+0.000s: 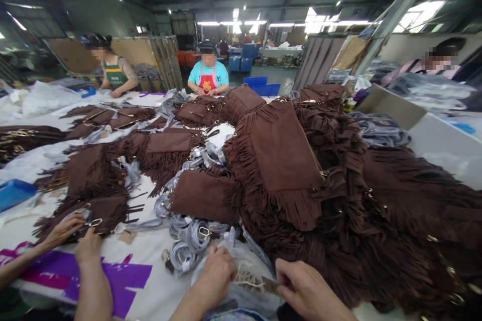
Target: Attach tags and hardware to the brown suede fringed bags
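Observation:
Above a clear plastic bag [246, 256], my left hand [216, 273] is closed with its fingers curled down; what they pinch, if anything, is hidden. My right hand [301, 283] grips a small flat brown tag [269, 285] between thumb and fingers. A pale tangle of cords [248, 277] lies in the bag between my hands. Just beyond are coiled straps in grey wrapping [188, 241] with gold clasps. Behind them lies a brown fringed bag [205, 195], and a large heap of brown fringed bags [286, 155] rises in front of my right hand.
At the left, a co-worker's two hands [88, 246] handle a strap with a gold clasp over purple plastic [124, 281]. More people sit across the table, one in a red apron [207, 82]. A cardboard box [433, 140] stands at right, a blue tray [15, 193] at left.

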`<state>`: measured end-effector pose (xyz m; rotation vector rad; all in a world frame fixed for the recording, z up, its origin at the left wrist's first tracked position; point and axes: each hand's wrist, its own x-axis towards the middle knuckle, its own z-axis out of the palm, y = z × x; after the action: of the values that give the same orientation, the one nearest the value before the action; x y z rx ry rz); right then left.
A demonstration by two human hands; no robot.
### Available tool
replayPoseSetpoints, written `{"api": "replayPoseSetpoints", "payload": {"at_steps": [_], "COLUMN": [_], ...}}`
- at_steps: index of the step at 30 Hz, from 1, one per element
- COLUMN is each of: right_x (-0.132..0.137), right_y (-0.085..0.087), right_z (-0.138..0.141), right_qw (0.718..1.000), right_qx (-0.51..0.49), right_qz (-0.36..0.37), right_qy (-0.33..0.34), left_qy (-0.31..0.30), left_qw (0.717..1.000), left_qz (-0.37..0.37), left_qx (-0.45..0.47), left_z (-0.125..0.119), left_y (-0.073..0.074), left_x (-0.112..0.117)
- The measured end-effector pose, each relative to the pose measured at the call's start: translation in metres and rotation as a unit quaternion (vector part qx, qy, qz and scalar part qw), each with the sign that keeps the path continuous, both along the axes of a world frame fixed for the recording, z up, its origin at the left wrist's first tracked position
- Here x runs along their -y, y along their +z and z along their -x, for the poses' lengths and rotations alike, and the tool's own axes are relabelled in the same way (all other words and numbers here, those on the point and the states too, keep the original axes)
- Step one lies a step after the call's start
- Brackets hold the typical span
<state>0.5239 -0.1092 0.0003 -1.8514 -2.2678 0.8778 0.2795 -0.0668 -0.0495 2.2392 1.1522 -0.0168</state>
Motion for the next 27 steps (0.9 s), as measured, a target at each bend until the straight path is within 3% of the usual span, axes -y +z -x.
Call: {"api": "replayPoseSetpoints", "payload": {"at_steps": [4,7,10,12,15,18,20,22,25,27], "right_x": [0.002,-0.002,-0.004,-0.003,0.001,0.006,0.008,0.007,0.001,-0.005], "right_y": [0.018,0.029,0.034,0.034,0.027,0.011,-0.002,-0.014,-0.027,-0.034], "right_z": [-0.005,-0.001,-0.004,-0.014,-0.031,-0.032,-0.019,0.004,0.039,0.053], "right_qw": [0.992,0.976,0.965,0.963,0.968,0.974,0.969,0.952,0.905,0.904], "right_qx": [-0.121,-0.207,-0.24,-0.232,-0.202,-0.184,-0.207,-0.286,-0.418,-0.417], "right_qz": [-0.029,-0.033,-0.06,-0.083,-0.094,-0.088,-0.099,-0.067,0.058,0.08], "right_qy": [-0.027,-0.058,-0.089,-0.109,-0.117,-0.095,-0.092,-0.087,-0.058,-0.038], "left_qy": [0.103,0.112,0.082,0.106,0.166,0.162,0.109,0.055,0.029,0.049], "left_qw": [0.986,0.93,0.86,0.845,0.856,0.912,0.957,0.983,0.991,0.991], "left_qz": [0.049,0.217,0.375,0.394,0.352,0.27,0.187,0.113,0.065,0.054], "left_qx": [0.118,0.276,0.335,0.345,0.34,0.262,0.191,0.136,0.112,0.115], "left_z": [-0.012,-0.026,-0.033,-0.03,-0.017,-0.007,-0.007,-0.012,-0.019,-0.019], "left_y": [0.03,0.053,0.054,0.044,0.028,0.025,0.03,0.036,0.044,0.045], "left_x": [-0.004,-0.005,-0.001,0.002,0.004,0.003,0.004,0.004,0.003,0.0]}}
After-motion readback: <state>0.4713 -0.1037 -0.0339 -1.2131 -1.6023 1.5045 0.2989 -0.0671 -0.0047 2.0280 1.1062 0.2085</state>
